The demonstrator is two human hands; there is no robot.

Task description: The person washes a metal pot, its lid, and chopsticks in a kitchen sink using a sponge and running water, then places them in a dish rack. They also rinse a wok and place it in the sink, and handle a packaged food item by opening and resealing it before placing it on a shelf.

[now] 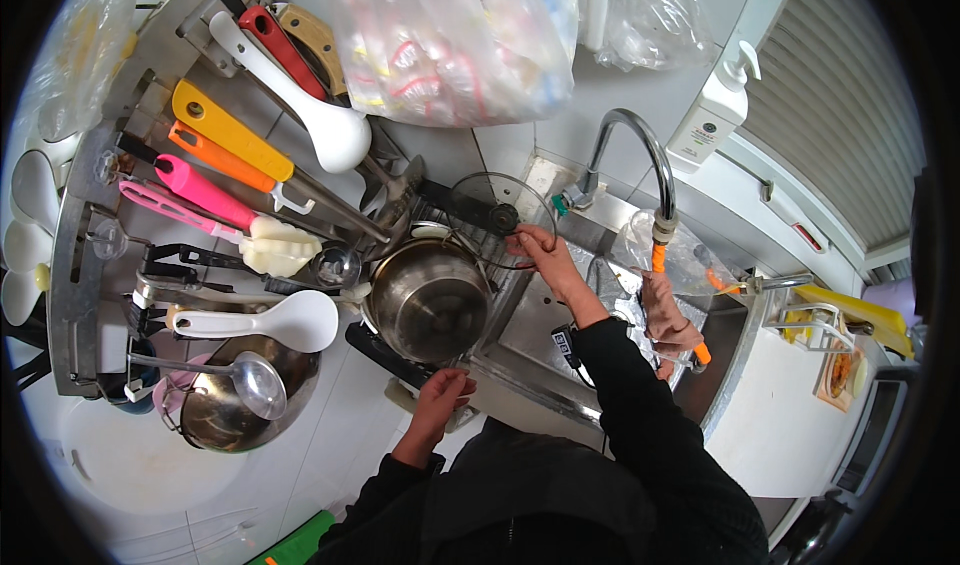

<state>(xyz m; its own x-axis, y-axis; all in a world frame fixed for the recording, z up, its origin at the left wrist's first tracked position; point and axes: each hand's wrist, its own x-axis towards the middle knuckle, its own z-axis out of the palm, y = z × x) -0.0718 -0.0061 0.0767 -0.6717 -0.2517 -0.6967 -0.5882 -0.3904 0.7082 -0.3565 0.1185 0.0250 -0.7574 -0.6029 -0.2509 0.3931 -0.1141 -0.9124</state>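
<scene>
My right hand [551, 261] holds a round glass lid [480, 190] with a dark rim, its fingers near the black knob [502, 217]. The lid is above the left edge of the sink [517, 340], slightly overlapping the view of a stainless steel pot [431, 302]. That pot sits on a black rack [397, 356] to the left of the sink. My left hand [439, 407] is just below the pot, fingers loosely bent, with nothing visible in it. Whether it touches the rack behind it cannot be made out.
A curved chrome faucet [637, 118] arches over the sink, a pinkish cloth [667, 310] hanging beneath it. Ladles and spatulas hang left, including a white rice paddle [304, 321]. A stuffed plastic bag [457, 47] hangs above. A pump bottle [709, 118] stands upper right.
</scene>
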